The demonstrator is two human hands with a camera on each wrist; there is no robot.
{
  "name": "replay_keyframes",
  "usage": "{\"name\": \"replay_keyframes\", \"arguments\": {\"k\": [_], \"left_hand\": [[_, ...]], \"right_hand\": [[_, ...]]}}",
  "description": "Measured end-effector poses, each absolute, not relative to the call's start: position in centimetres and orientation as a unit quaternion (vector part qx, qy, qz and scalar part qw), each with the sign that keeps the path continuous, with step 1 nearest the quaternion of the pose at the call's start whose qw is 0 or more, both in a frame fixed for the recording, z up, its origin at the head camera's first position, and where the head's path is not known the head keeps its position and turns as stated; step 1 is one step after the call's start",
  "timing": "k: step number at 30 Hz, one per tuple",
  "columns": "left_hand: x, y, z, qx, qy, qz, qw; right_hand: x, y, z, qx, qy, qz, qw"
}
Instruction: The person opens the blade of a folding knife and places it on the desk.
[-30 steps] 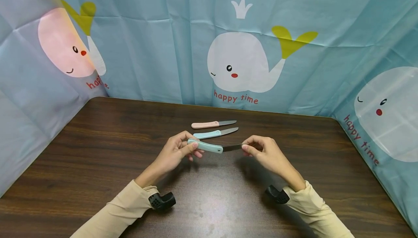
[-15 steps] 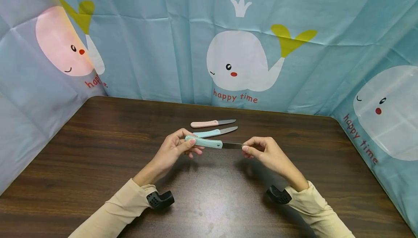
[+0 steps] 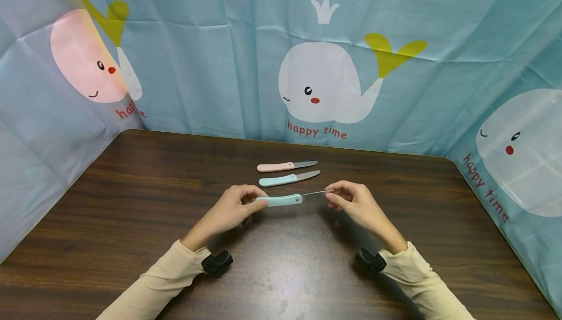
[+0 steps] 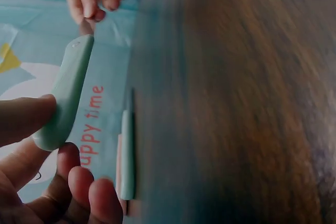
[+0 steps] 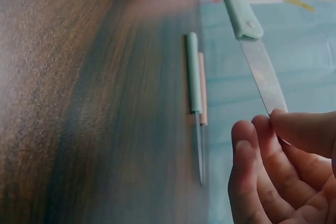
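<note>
My left hand [image 3: 234, 208] pinches the handle end of a pale green folding knife [image 3: 283, 200], thumb on the near side. The knife is unfolded, and its blade [image 5: 262, 72] points right. At the blade's tip, my right hand [image 3: 353, 204] pinches the metal between thumb and fingers. In the head view the blade shows nearly edge-on as a thin line. The left wrist view shows the handle [image 4: 68, 87] held above the table. Behind it lie two more unfolded knives, one with a light blue handle [image 3: 277, 180] and one with a pink handle [image 3: 275, 167].
The brown wood-grain table [image 3: 153, 203] stretches out on all sides of the hands. A blue curtain [image 3: 197, 66] with whale prints hangs along its back and sides. Each wrist wears a black device, such as the left one [image 3: 217, 262].
The held knife has turned, so its blade now shows edge-on rather than flat. My left hand has come slightly lower, uncovering the light blue handle. The two knives on the table have not moved.
</note>
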State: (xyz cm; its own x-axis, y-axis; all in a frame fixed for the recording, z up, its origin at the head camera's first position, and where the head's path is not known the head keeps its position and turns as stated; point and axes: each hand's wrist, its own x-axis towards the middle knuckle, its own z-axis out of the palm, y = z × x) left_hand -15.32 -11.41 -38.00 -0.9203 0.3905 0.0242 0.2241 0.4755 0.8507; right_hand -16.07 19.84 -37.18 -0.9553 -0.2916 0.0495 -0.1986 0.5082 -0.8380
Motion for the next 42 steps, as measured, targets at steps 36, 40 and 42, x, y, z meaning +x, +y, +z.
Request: {"name": "replay_keyframes", "arguments": {"k": [36,40,42], "left_hand": [[-18.2,-10.5,-38.8,0.183,0.918,0.342,0.086],[-18.1,-10.6,-38.7,0.185,0.917,0.343,0.087],[-18.1,-10.6,-38.6,0.188,0.915,0.345,0.088]], "right_hand": [[-20.0,19.9,-39.5,-0.125,0.902,-0.41,0.052],[-19.9,20.3,-39.3,-0.117,0.905,-0.405,0.051],[-19.8,20.5,-39.2,-0.114,0.907,-0.402,0.052]]}}
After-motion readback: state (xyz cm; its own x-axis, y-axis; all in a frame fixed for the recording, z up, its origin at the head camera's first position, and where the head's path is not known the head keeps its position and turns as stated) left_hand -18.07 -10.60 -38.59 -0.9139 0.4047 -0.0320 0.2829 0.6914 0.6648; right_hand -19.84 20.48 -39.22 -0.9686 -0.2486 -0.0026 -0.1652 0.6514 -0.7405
